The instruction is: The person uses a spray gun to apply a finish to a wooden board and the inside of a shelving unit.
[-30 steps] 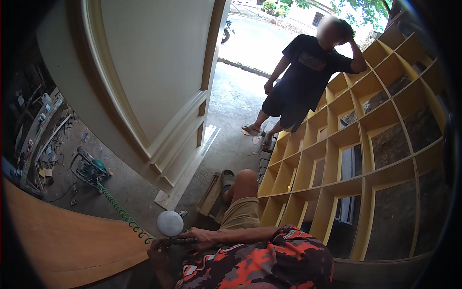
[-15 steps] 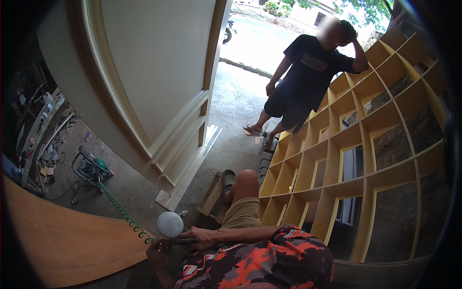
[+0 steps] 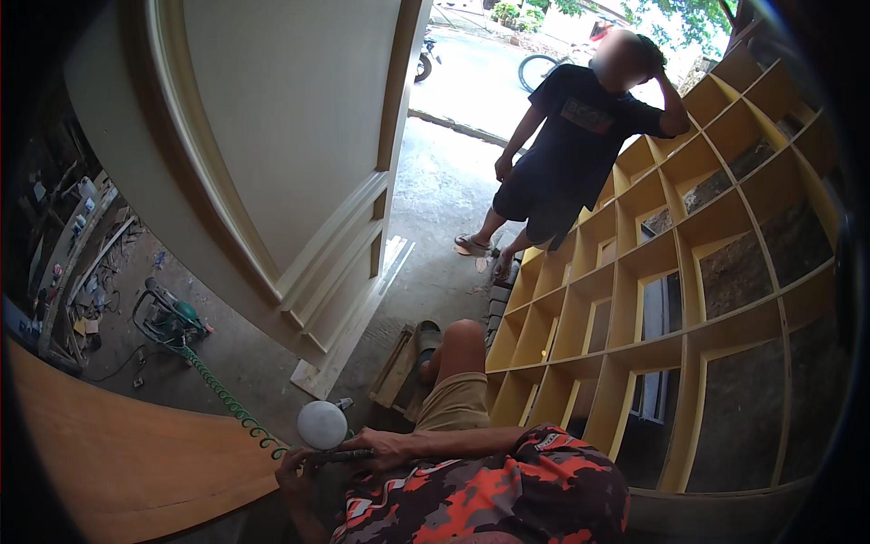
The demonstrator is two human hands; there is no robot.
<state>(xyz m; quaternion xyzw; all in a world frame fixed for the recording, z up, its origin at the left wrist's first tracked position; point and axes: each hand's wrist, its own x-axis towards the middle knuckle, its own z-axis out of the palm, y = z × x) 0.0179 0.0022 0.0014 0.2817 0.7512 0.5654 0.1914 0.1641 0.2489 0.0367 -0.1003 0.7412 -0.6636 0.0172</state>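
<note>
A spray gun with a round, pale cup on top is held in front of my body, low in the view. My right hand comes in from the right and closes around the gun's dark body, just beside the cup. On the other side my left hand has its fingers pinched on the gun under the cup. A green coiled hose runs up to my left hand, and its end is hidden there.
A large pale panelled door stands at the left. Yellow open shelving fills the right. An orange-brown board lies lower left, near a green compressor-like machine. A person in dark clothes stands beyond, hand to head.
My hands and the spray gun stay nearly in place. The view shifts slightly. A bicycle wheel now shows behind the standing person.
</note>
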